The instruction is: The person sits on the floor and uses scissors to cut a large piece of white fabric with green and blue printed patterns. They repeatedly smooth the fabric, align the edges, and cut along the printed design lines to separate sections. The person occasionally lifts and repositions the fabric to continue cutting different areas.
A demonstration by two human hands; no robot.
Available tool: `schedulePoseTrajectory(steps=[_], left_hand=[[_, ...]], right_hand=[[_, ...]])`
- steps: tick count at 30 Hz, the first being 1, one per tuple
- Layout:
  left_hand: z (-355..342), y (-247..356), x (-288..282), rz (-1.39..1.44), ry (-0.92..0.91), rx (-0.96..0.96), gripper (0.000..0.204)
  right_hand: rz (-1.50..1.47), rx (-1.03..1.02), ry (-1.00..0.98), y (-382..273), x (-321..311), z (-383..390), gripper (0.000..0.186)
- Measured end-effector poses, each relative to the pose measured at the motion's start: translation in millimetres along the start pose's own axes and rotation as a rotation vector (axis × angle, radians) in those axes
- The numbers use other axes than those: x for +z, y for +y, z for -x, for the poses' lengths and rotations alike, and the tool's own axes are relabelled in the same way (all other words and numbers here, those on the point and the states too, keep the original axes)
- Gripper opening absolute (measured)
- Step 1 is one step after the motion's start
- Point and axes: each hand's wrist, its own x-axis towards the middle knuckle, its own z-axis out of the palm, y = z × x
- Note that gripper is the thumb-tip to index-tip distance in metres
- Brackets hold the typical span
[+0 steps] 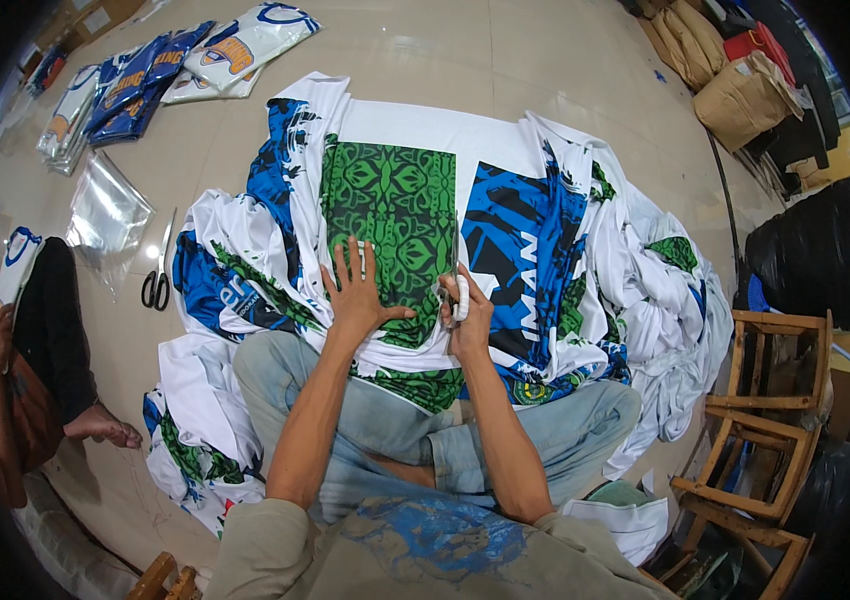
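Observation:
Across my lap and the floor spreads a large printed fabric (pixel 415 125), white with green and blue printed panels. My left hand (pixel 353 300) lies flat with fingers spread on the green patterned panel (pixel 390 195). My right hand (pixel 475 325) grips a pair of scissors (pixel 461 298) by its pale handles. The blades point away from me, along the right edge of the green panel; how far they are apart I cannot tell. A blue and black panel (pixel 510 215) lies just right of that edge.
Black-handled scissors (pixel 156 289) lie on the floor at left, near clear plastic bags (pixel 110 215). Packed garments (pixel 140 85) are at the far left. Another person's foot (pixel 105 427) shows at left. Wooden frames (pixel 760 465) and a brown paper bag (pixel 750 100) stand at right.

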Motion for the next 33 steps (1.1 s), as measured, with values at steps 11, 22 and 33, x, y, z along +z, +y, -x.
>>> schedulePoseTrajectory(steps=[11, 22, 33], left_hand=[[-0.1, 0.1, 3.3, 0.003, 0.048, -0.007, 0.157], [0.0, 0.6, -0.6, 0.027, 0.015, 0.005, 0.157], [1.2, 0.1, 0.7, 0.023, 0.069, 0.013, 0.155]], right_hand=[[0.040, -0.004, 0.044, 6.5, 2.9, -7.6, 0.056], [0.059, -0.020, 0.038, -0.7, 6.0, -28.2, 0.057], [0.003, 0.002, 0.050, -10.2, 10.8, -38.2, 0.058]])
